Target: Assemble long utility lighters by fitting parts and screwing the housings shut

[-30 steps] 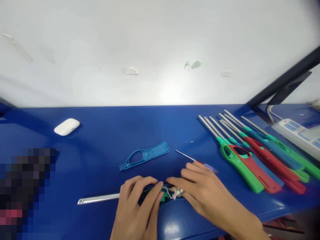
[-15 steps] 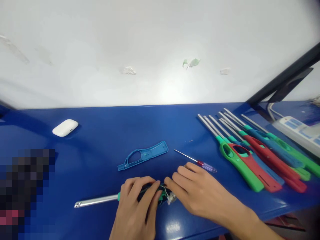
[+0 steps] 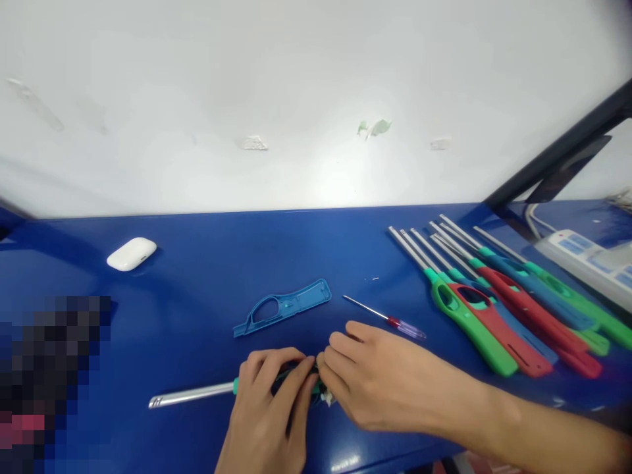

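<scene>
An opened long-nosed lighter (image 3: pixel 197 394) lies near the front edge of the blue table (image 3: pixel 197 276), its silver tube pointing left. My left hand (image 3: pixel 269 411) is curled over its body, fingers pressing down on it. My right hand (image 3: pixel 375 378) comes in from the right, fingertips pinched on the small white and green inner parts at the body's end. The lighter's loose blue cover shell (image 3: pixel 284 307) lies just behind my hands. A thin screwdriver (image 3: pixel 388 318) with a red and clear handle rests beyond my right hand.
A pile of several red, green and blue lighters (image 3: pixel 498 296) lies at the right. A white earbud case (image 3: pixel 131 253) sits at the back left. A white power strip (image 3: pixel 587 260) is at the far right below a black bar. A white wall stands behind.
My right hand has slid left along the lighter body, and now covers the small white part and wires that showed before. My left hand has stayed in place.
</scene>
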Demonstrator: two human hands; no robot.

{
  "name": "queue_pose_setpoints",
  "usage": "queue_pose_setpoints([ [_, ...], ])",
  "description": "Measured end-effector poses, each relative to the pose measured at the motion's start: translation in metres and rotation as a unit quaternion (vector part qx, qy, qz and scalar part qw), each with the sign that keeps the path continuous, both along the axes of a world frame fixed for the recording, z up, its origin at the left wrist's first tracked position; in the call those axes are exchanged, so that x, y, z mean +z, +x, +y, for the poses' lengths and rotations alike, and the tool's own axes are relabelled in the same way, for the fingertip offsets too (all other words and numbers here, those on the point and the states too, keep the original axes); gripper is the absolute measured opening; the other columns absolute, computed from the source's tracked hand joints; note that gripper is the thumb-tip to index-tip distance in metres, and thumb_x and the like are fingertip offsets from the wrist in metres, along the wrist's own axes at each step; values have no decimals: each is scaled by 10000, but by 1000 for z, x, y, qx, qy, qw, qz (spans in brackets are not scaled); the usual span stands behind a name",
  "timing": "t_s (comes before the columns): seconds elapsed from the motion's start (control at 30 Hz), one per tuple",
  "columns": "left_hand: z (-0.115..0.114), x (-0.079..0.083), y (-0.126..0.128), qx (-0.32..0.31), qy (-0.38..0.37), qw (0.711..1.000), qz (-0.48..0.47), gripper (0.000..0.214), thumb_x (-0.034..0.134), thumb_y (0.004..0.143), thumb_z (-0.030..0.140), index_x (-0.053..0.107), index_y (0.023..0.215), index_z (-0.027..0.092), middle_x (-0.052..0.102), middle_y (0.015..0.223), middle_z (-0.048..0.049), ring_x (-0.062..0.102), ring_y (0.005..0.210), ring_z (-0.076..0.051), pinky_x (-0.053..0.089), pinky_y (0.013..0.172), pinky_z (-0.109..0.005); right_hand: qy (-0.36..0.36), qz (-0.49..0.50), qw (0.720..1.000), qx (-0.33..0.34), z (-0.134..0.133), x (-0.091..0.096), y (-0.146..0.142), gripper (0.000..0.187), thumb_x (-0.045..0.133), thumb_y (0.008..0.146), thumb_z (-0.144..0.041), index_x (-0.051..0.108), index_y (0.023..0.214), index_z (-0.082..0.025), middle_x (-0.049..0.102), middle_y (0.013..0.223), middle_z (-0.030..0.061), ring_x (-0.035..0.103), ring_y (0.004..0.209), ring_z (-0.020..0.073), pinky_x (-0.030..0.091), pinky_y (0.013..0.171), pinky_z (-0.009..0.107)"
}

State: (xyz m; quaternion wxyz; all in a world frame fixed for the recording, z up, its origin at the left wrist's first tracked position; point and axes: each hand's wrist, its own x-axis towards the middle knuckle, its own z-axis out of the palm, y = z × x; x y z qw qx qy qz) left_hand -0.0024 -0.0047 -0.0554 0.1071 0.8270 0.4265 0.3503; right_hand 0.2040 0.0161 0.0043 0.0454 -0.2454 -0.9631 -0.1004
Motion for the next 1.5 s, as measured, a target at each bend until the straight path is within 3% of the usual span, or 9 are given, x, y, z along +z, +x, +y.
queue_pose_setpoints([
  [0.2, 1, 2, 1, 2, 8, 1000, -1, 233, 545, 1018, 84, 699, 1129, 219, 706, 1051, -55, 644, 944, -202, 613, 807, -338, 0, 23, 1000, -1, 0, -2, 2, 201, 562, 966, -82, 713, 869, -171, 633, 718, 17, 507, 673, 186, 341, 606, 367],
  [0.43, 0, 3, 0, -1, -3, 1000, -8, 239, 553, 1022, 87, 695, 1166, 215, 696, 1077, -59, 638, 966, -194, 601, 827, -327, -8, 116, 990, -76, -1, -14, 13, 276, 473, 1062, -93, 723, 965, -155, 599, 690, -6, 484, 638, 185, 295, 586, 364],
  [0.77, 0, 4, 1, -1, -7, 1000, 1, 254, 574, 1028, 101, 674, 1225, 226, 691, 1100, -51, 618, 997, -199, 547, 853, -337, -117, 256, 949, -144, -8, -26, 16, 256, 495, 1125, -266, 720, 1035, -183, 606, 752, -22, 518, 672, 161, 370, 629, 312],
  [0.93, 3, 2, 3, 0, -5, 1000, 31, 200, 536, 1044, 108, 667, 1137, 227, 701, 1071, -35, 610, 954, -207, 484, 840, -363, -147, 267, 940, -151, -9, -32, 16, 249, 495, 1122, -302, 715, 1061, -203, 646, 775, -16, 573, 682, 167, 421, 638, 311],
  [1.07, 6, 3, 6, -3, -6, 999, 43, 179, 531, 1040, 85, 646, 1078, 217, 702, 1048, -29, 609, 951, -207, 454, 838, -364, -203, 266, 923, -189, -13, -28, 19, 164, 578, 1077, -282, 650, 1221, -250, 735, 944, -3, 692, 861, 198, 507, 838, 348],
  [1.17, 7, 5, 9, -1, 24, 999, 35, 177, 508, 1051, 78, 643, 1060, 192, 704, 1008, -35, 608, 956, -204, 446, 850, -357, -264, 264, 897, -236, -17, -21, 24, 345, 667, 1014, -345, 535, 1324, -271, 743, 1129, 22, 711, 1029, 243, 497, 991, 439],
  [1.37, 6, 2, 7, -16, 34, 999, 38, 262, 492, 1054, 45, 655, 1231, 149, 705, 1038, -44, 578, 955, -195, 446, 863, -349, -317, 261, 880, -239, -16, -17, 30, 50, 517, 1101, -291, 520, 1145, -268, 698, 1043, 6, 687, 952, 201, 520, 864, 373],
  [1.5, 7, -1, 6, -20, 30, 999, 39, 355, 504, 1018, -3, 651, 1303, 150, 682, 1075, -62, 561, 987, -204, 464, 856, -347, -317, 268, 881, -228, -14, -20, 28, 24, 540, 1092, -226, 543, 1088, -250, 689, 996, -7, 678, 895, 174, 510, 821, 321],
])
